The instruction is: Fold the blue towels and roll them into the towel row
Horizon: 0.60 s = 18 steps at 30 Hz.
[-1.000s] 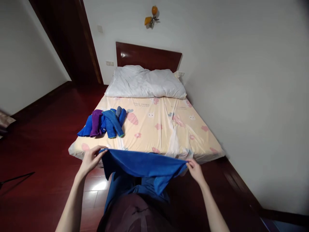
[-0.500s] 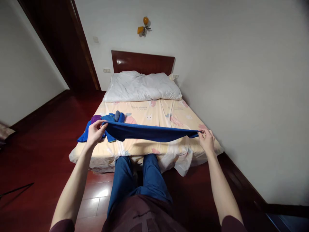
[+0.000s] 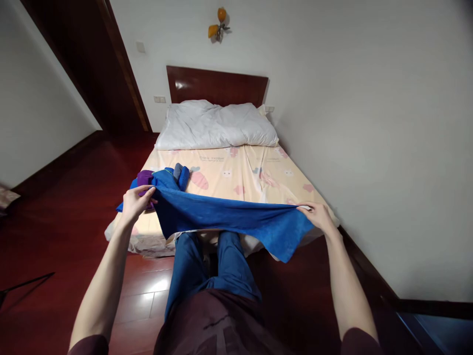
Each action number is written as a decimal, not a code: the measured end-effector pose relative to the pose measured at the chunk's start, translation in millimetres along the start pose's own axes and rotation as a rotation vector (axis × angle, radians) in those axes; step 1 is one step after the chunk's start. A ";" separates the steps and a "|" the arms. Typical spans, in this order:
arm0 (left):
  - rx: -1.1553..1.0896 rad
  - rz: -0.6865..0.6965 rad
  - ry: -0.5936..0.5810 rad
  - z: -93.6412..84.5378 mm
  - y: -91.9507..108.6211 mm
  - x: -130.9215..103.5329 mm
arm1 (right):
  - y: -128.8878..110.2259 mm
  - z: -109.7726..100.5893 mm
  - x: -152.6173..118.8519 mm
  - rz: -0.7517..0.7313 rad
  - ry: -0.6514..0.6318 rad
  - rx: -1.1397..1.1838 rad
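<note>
Head cam: both hands, left hand (image 3: pixel 135 203) and right hand (image 3: pixel 318 217), each have a grip pinched shut on a corner of the blue terry-cloth towel (image 3: pixel 229 219), stretched between them above the bed's (image 3: pixel 244 180) foot, not folded yet, rumpled blue-and-purple towel pile (image 3: pixel 166 180) just beyond the left grip.

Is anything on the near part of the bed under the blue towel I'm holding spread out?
Nothing visible: the bed sheet beyond the blue towel looks bare. The pile of towels sits at its left end, by the left hand.

Both arms outstretched, left hand (image 3: pixel 136 203) and right hand (image 3: pixel 318 217) pinched shut, apart.
</note>
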<state>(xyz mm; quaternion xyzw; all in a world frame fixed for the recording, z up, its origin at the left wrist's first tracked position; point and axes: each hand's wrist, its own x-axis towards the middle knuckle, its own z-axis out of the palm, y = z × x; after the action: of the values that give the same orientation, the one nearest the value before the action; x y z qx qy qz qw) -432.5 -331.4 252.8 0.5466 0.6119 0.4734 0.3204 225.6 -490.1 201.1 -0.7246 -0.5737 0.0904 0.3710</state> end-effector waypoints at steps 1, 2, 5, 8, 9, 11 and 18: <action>-0.043 -0.021 -0.017 2.2 -0.9 1.6 | 1.4 -0.3 2.6 -0.008 -0.027 -0.001; -0.101 -0.027 -0.026 5.0 -2.1 3.6 | 2.5 -0.3 5.5 -0.022 -0.036 -0.007; -0.247 -0.020 -0.019 14.4 -6.9 9.8 | 5.2 0.0 12.0 -0.051 0.020 -0.057; -0.286 -0.019 0.020 20.8 -12.3 14.0 | 10.2 1.3 10.8 -0.018 0.089 -0.141; -0.290 -0.016 0.028 21.9 -14.3 14.7 | 12.8 2.1 8.4 -0.004 0.102 -0.166; -0.293 -0.012 0.038 22.4 -18.8 14.7 | 19.5 4.0 0.6 0.009 0.124 -0.182; -0.173 -0.069 -0.020 -2.6 -41.0 -2.6 | 44.0 -5.2 -39.0 0.084 -0.110 0.042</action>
<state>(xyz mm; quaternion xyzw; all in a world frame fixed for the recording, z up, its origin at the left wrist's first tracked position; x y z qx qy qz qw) -449.3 -332.6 215.2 0.5003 0.5838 0.5078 0.3886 249.5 -530.3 165.0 -0.7340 -0.5603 0.1575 0.3499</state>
